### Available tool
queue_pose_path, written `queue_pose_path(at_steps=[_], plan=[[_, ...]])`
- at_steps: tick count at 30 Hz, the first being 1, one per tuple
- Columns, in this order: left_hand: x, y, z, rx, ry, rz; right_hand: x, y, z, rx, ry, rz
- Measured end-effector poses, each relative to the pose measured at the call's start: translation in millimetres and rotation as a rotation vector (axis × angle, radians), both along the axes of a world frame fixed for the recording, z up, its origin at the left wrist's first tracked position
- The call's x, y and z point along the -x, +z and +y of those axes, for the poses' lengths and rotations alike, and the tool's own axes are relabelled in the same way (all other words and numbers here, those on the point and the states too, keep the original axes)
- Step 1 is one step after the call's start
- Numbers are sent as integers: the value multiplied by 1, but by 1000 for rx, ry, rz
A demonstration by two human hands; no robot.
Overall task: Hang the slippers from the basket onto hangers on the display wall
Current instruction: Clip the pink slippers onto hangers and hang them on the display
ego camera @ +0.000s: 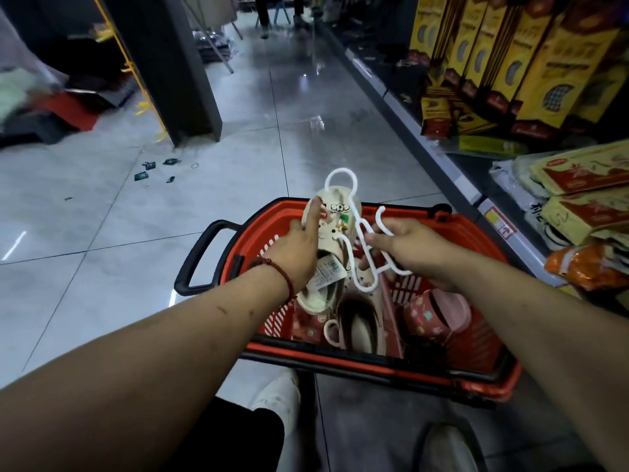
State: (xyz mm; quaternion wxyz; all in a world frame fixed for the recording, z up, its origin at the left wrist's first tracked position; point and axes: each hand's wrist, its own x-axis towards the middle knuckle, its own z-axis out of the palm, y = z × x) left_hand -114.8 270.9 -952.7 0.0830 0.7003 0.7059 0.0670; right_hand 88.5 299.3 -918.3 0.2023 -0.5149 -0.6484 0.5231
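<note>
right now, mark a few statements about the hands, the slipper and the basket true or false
1. The left hand holds a cream slipper. True.
2. The right hand is empty. False: its fingers hold a white hanger.
3. The basket is blue. False: it is red with a black handle.
4. Pink slippers lie in the basket. True.
5. The cream slipper already hangs on the display wall. False: it is held above the basket.
</note>
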Motion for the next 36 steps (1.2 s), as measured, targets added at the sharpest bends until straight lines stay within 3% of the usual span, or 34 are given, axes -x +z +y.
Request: queue_pose_path(at_steps=[4,10,15,18,24,30,36], plan=[[15,45,-3,-135,78,-144,11,30,-10,-126,-108,125],[33,103,-10,-231,273,-340,24,57,-28,-166,-94,247],[44,110,-17,-197,439,-413,36,64,-36,-144,-105,305],[47,96,-23,-204,478,-424,41,61,-38,-179,-119,241],[40,95,-22,-301,388,-433,42,51,-40,-181,-74,159],[17,100,-18,-322,181,-336,44,45,-26,-233,-339,209],[12,96,-12,-326,118,-270,41,46,-18,-328,-375,251]])
